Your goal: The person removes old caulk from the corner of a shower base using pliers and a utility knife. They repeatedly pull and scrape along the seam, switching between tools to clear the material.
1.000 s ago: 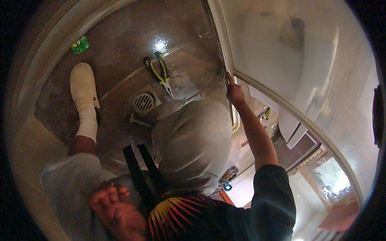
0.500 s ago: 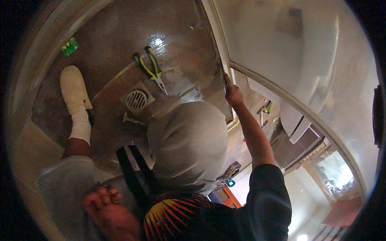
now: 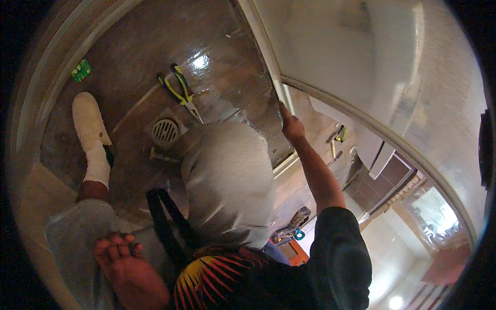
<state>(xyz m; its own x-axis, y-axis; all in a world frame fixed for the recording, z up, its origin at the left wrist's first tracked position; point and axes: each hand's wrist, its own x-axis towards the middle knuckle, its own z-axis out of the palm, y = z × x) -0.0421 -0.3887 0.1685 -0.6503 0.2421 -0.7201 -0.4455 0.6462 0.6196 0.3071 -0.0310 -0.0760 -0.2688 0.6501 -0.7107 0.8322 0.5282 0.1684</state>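
My right hand (image 3: 293, 128) reaches out to the pale door frame (image 3: 266, 54) along the edge of the wet brown floor. Its fingers are closed, with the index finger stretched forward along that edge. Something small and dark shows at its fingertips, too hidden to name. Low at the left, my left hand (image 3: 126, 263) rests over my knee, fingers curled; the palm is hidden. Yellow-green and black long-nose pliers (image 3: 183, 95) lie with handles apart on the floor, beside the round drain grate (image 3: 165, 132), away from both hands.
A green packet (image 3: 81, 70) lies beyond my pale shoe (image 3: 89, 116). Across the frame, more hand tools (image 3: 337, 137) lie near a white fixture (image 3: 369, 139). A large pale panel (image 3: 351, 57) fills the upper right. Black straps (image 3: 165, 219) hang between my knees.
My view has shifted, so most of the floor appears farther left. My right hand has slid slightly toward me along the frame's edge. The pliers and my left hand stay in place.
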